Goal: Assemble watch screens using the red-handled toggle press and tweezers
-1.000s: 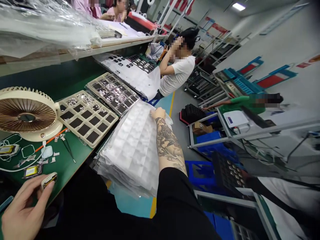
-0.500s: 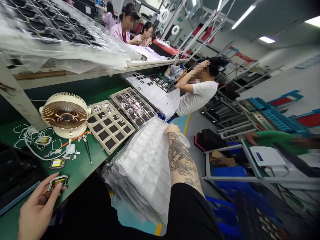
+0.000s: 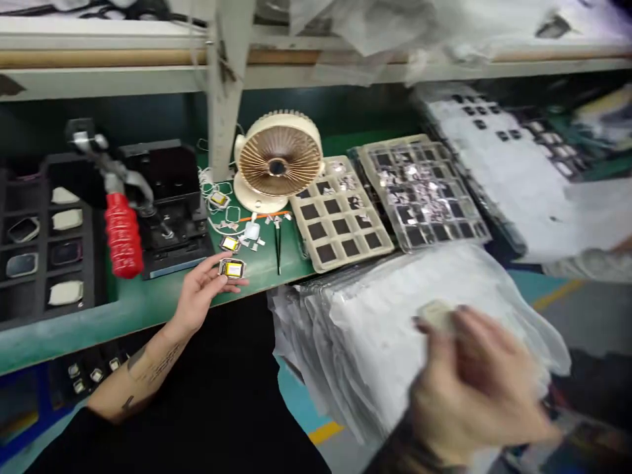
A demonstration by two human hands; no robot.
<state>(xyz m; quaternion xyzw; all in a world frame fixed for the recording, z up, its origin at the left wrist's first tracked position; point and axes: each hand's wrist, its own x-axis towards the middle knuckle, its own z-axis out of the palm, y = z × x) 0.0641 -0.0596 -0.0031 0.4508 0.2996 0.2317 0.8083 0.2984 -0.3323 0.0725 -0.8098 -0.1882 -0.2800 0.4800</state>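
Observation:
My left hand point(image 3: 200, 293) pinches a small rectangular part with a yellow centre point(image 3: 232, 268) just above the front edge of the green bench point(image 3: 148, 309). My right hand point(image 3: 474, 388) is close to the camera and smeared by motion, over a thick stack of white plastic sheets point(image 3: 385, 329). A small pale piece point(image 3: 437, 315) shows at its fingertips; whether the fingers grip it I cannot make out.
A cream desk fan point(image 3: 277, 159) stands at the back. Two compartment trays point(image 3: 340, 222) point(image 3: 422, 192) lie to its right. A black press with a red handle point(image 3: 122, 234) and a black tray of parts point(image 3: 44, 243) sit at the left. Tweezers point(image 3: 278, 245) and loose parts lie mid-bench.
The view has swung left toward the bench. My right hand has left the far edge of the white stack and come near the camera. My left hand still holds the small part.

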